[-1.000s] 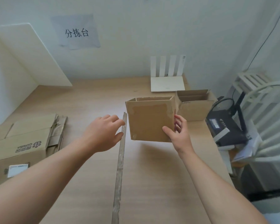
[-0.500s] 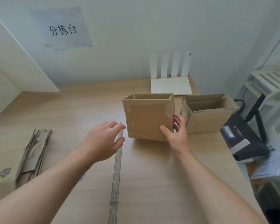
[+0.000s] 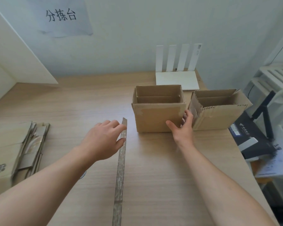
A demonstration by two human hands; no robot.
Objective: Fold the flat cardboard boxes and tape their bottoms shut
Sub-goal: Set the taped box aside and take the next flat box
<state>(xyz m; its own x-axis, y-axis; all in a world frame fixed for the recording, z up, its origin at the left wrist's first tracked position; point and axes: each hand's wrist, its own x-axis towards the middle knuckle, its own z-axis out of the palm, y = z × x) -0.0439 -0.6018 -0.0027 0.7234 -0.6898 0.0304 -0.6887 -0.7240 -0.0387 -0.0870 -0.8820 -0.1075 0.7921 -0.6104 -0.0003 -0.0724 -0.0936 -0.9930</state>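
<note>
Box (image 3: 155,118) upright, top open, front perhaps tape-scuffed; right hand (image 3: 182,130) pinches corner.

Matt brown corrugated cardboard box (image 3: 157,118), face scuffed with pale torn patches. Second brown cardboard box (image 3: 219,115): raw fluting at cut edges. Pale wood-grain table (image 3: 88,103), smooth, low sheen. White router (image 3: 176,79): matt plastic.
</note>
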